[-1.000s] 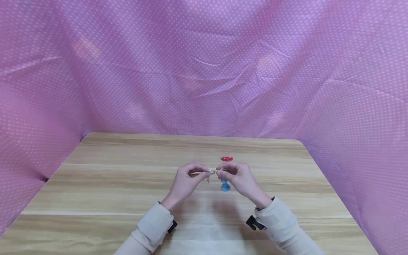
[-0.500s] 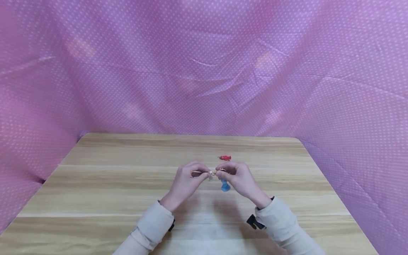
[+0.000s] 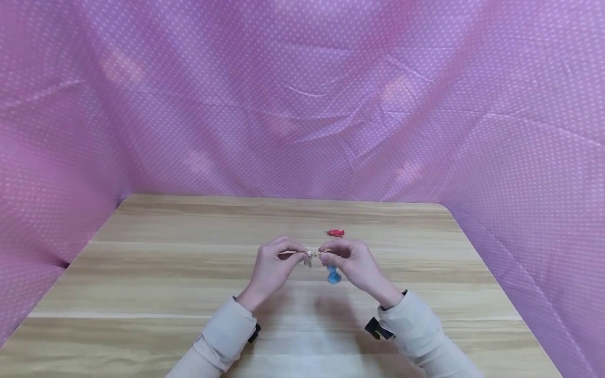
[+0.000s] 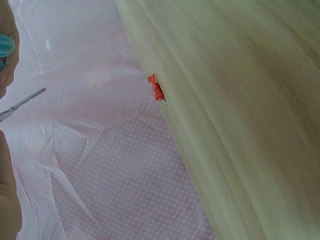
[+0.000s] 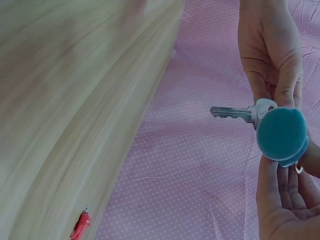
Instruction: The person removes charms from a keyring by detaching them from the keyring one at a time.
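Observation:
My left hand [image 3: 274,265] pinches a thin gold key ring [image 3: 310,253] between thumb and fingers. A silver key [image 5: 232,113] hangs just below those fingertips, its blade pointing down toward the table. Close on the right, my right hand [image 3: 352,262] pinches the gold fitting of a blue keychain, whose rounded blue pendant [image 3: 333,274] dangles under the fingers. The two sets of fingertips almost meet, with gold metal between them. In the right wrist view the pendant's round base [image 5: 281,134] covers part of the metal; how the ring and fitting are joined I cannot tell.
A small red figure keychain [image 3: 336,232] with a short metal chain lies on the wooden table [image 3: 189,294] beyond the hands. Pink dotted cloth [image 3: 302,131] hangs behind the table and along both sides.
The left hand has shifted slightly left and up, and the key under it has swung a little. The right hand keeps its place and its hold on the blue keychain.

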### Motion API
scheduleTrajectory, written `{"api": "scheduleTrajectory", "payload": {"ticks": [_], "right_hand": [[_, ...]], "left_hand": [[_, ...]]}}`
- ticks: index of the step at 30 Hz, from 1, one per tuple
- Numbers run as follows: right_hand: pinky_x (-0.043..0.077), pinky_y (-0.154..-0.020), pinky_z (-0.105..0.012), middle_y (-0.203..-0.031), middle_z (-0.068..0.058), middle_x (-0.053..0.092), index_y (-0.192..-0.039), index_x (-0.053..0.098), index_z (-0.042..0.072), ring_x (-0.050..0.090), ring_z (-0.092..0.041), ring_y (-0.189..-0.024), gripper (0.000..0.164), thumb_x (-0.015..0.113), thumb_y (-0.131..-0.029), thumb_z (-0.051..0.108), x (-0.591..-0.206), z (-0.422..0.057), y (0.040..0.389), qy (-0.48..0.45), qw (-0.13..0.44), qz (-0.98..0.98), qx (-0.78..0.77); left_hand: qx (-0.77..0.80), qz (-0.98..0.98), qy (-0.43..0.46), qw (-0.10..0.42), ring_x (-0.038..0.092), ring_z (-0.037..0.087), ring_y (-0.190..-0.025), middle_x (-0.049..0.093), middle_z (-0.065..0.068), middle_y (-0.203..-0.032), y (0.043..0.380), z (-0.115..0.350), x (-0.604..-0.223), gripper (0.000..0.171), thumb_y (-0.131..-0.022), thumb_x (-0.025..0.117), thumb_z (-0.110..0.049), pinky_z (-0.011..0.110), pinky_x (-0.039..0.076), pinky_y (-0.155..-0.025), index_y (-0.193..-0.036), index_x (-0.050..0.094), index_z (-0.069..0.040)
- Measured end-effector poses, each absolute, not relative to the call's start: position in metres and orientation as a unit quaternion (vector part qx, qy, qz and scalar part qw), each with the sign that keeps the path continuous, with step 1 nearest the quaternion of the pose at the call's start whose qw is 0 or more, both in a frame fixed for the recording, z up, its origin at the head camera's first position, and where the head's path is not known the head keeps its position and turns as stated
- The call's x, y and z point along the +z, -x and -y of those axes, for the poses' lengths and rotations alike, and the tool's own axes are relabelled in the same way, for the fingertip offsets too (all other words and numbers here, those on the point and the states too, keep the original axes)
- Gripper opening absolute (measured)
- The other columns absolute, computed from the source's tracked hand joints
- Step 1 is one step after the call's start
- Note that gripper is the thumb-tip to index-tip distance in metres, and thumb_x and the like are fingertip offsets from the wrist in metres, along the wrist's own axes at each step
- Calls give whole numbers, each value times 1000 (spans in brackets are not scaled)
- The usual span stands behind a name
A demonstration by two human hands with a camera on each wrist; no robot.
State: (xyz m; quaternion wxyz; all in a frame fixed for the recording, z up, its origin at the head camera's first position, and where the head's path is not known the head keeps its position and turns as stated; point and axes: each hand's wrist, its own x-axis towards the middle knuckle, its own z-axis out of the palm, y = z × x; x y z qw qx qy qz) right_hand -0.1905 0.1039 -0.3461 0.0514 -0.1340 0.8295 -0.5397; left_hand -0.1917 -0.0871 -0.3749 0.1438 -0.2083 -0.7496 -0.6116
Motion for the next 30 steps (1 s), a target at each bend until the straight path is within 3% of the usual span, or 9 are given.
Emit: {"api": "scheduleTrajectory", "payload": {"ticks": [3,8,22,30], "right_hand": [[54,-68,-35,-81,-12,68,-98,68,5,61,-13,-71,17,67,-84,15,-345,-105,190,138,50,-828,-541],[54,-67,-29,-85,-17,68,-98,67,4,62,-13,-72,18,67,-83,14,-344,-108,188,143,53,-823,-547],[53,-69,-25,-87,-11,70,-99,67,4,64,-13,-76,20,68,-82,15,-344,-111,184,145,53,-817,-555],[53,-70,-27,-88,-14,69,-99,67,4,63,-14,-77,20,68,-83,16,-345,-114,184,145,61,-817,-554]], "left_hand": [[-623,744,199,134,65,9,-74,68,5,-83,191,86,-374,4,-78,71,-5,23,58,-69,-82,70,-5],[-644,735,180,115,64,8,-74,67,8,-83,188,83,-373,5,-77,71,-4,24,58,-70,-82,70,-4],[-692,706,134,76,64,9,-78,65,12,-85,182,77,-373,8,-77,71,-4,25,57,-75,-83,69,0],[-719,686,98,45,64,11,-80,65,1,-83,180,73,-374,11,-78,70,-3,25,56,-75,-86,67,4]]}}
